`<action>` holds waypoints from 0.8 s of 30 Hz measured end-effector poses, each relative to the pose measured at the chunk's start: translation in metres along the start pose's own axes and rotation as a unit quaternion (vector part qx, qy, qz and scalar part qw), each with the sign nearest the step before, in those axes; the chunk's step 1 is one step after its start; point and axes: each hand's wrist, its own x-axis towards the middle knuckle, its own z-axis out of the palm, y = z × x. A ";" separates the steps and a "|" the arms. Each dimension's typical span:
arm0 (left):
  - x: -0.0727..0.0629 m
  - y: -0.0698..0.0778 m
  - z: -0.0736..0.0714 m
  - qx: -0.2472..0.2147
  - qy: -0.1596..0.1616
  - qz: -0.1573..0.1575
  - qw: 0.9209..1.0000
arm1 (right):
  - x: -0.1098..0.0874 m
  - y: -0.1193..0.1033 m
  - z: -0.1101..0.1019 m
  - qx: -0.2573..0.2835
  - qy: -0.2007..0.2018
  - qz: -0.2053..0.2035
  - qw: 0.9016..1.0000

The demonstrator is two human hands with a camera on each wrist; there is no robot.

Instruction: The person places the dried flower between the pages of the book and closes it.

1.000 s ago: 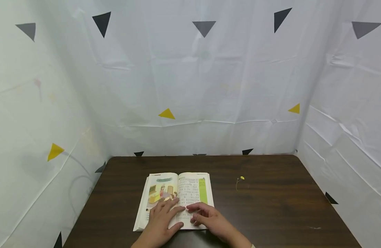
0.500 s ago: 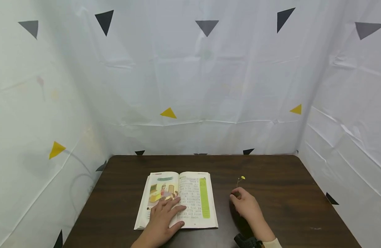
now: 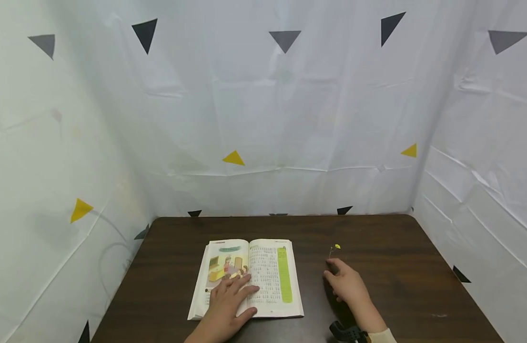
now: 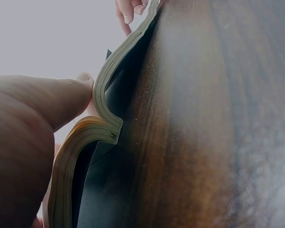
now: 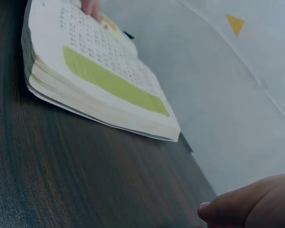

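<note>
An open book (image 3: 272,305) lies on the table, a coloured picture on its left page and text beside a green strip on its right. My left hand (image 3: 226,305) rests across the lower left page and the centre fold, fingers spread; its thumb (image 4: 69,97) lies at the book's lower edge in the left wrist view. To the right, a small yellow flower (image 3: 337,246) on a thin stem lies on the wood. My right hand (image 3: 348,283) has its index fingertip right at the stem, thumb apart from it. The stem's lower end is hidden by the hand.
The dark brown table (image 3: 418,286) extends on both sides of the book. A white sheet (image 3: 289,119) with black, grey and yellow triangles encloses its back and sides. A black wrist device (image 3: 347,332) sits on the right wrist.
My right hand left the book's right page and moved right to the flower, then shifted slightly, its thumb and index parting. The left hand stayed on the book.
</note>
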 end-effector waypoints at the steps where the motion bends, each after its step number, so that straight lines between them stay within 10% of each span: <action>1: -0.001 0.000 0.001 0.001 0.001 0.001 1.000 | 0.000 0.000 0.000 -0.001 -0.001 0.000 1.000; 24: -0.001 0.003 -0.002 -0.006 -0.003 0.000 1.000 | 0.002 0.016 -0.030 -0.147 0.038 -0.050 0.987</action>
